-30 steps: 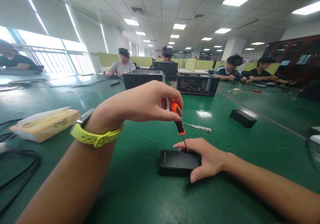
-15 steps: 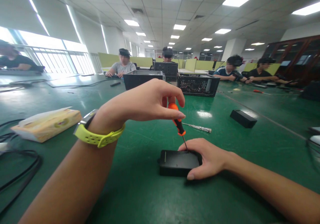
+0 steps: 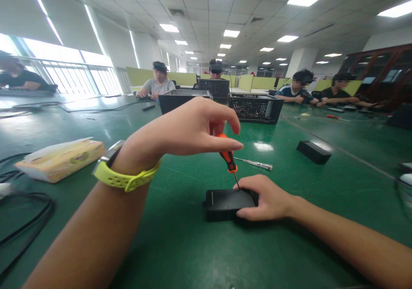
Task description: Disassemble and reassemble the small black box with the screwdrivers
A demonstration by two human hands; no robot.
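A green table (image 3: 180, 246) carries a black box (image 3: 225, 203) at the fingers (image 3: 254, 211), a spare screwdriver (image 3: 254, 164) just beyond them, a tissue pack (image 3: 61, 158) and cables (image 3: 28, 220) far left.

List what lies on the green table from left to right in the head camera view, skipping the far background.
Black cables → tissue pack → left hand → orange screwdriver → right hand → second black box.
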